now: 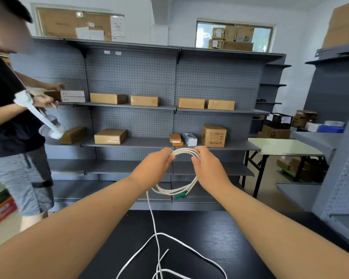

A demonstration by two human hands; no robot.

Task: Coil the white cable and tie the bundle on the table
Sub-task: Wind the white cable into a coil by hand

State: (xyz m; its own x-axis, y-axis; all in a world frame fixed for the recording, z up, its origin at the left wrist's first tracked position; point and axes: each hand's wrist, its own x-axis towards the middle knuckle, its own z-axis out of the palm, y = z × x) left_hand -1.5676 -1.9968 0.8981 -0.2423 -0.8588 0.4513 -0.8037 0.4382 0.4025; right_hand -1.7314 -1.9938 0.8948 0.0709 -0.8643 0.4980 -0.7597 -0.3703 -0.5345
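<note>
Fingers (169,158) of the left hand (156,166) & right hand (209,168) are curled round the top of the white cable (186,151) coil, held up over the black table (240,238) w/ the loose rest trailing down onto it.

Black wood-grain table (220,238), loose white cable (181,243) loops across its near middle.

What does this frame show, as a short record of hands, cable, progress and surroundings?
left hand: grips cable loops at the top
right hand: grips the same loops beside it
cable: several loops held in the air; the rest trails onto the table
plug: green, at the loops' bottom
progress: partly coiled, not tied
background: shelves; person at left
</note>
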